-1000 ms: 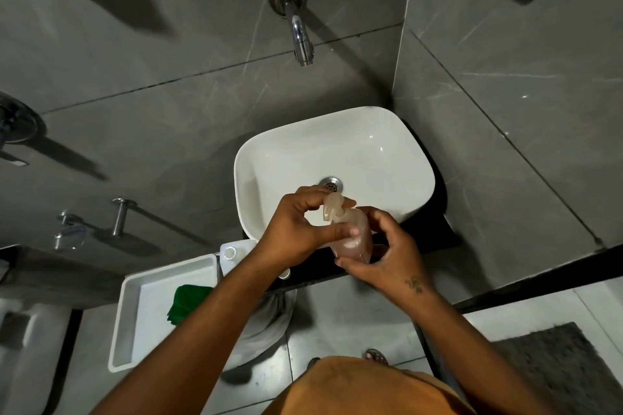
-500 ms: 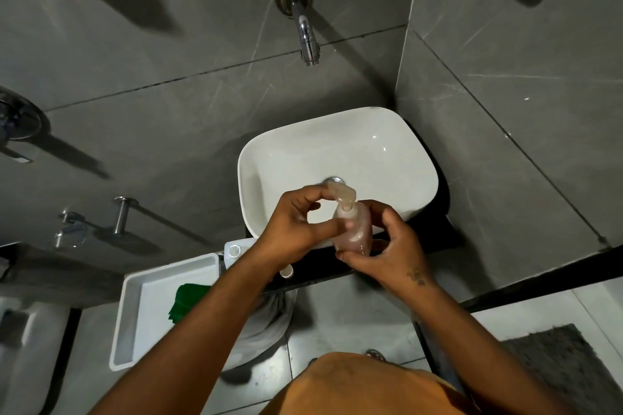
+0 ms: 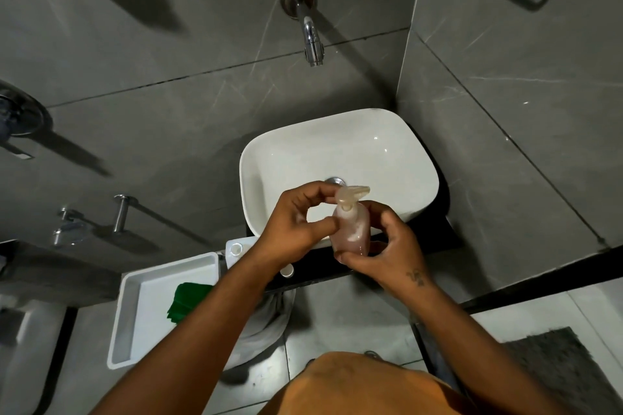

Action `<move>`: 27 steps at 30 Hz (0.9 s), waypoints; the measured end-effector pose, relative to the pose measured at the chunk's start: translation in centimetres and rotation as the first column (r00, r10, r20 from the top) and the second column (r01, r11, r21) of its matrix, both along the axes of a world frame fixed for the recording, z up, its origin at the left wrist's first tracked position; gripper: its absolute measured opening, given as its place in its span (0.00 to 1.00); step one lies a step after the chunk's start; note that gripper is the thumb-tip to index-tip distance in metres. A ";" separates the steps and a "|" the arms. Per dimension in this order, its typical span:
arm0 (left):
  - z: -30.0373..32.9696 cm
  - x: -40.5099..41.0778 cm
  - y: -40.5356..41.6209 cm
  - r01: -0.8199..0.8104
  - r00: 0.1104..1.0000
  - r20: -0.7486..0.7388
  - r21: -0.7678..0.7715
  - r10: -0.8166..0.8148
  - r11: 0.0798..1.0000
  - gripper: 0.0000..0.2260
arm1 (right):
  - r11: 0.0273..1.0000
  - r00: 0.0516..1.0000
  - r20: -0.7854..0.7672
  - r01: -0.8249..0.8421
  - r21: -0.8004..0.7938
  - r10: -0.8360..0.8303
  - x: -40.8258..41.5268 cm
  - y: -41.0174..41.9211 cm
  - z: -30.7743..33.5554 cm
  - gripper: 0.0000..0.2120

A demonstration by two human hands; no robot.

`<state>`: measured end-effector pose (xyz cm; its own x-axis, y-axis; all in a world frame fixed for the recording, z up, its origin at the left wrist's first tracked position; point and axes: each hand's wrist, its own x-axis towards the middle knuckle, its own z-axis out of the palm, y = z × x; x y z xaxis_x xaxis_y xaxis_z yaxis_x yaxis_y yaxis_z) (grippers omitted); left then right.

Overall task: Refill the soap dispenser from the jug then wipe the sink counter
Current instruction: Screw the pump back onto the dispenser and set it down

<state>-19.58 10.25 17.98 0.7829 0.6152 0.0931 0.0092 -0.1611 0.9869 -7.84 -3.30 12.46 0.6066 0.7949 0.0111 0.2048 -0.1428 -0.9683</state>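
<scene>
Here, the translucent pinkish plastic soap dispenser bottle (image 3: 350,229) is held upright over the near rim of the white rounded-rectangular ceramic basin (image 3: 397,158). The right hand (image 3: 387,249) wraps the lower body of the bottle from the right, fingers closed around it. The left hand (image 3: 296,222) pinches the pale pump head (image 3: 352,194): forefinger on the top of the head, thumb against the neck below it. The pump spout points right. A chrome wall-mounted tap (image 3: 312,34) projects above the basin. To the left, a white rectangular plastic tray (image 3: 135,307) contains a folded green cloth (image 3: 187,300). A white jug (image 3: 236,249), mostly hidden by the left forearm, stands beside the tray.
</scene>
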 end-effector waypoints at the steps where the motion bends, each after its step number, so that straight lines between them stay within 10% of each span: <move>1: 0.0 -0.1 0.0 0.004 1.000 -0.001 0.024 -0.004 1.000 0.16 | 1.000 1.000 0.005 -0.001 0.001 0.001 0.0 0.0 0.0 0.36; 27: 0.5 -0.6 0.4 0.065 0.997 -0.053 0.105 -0.060 0.992 0.13 | 0.999 0.999 -0.028 -0.035 0.022 0.036 -0.2 -0.5 0.6 0.35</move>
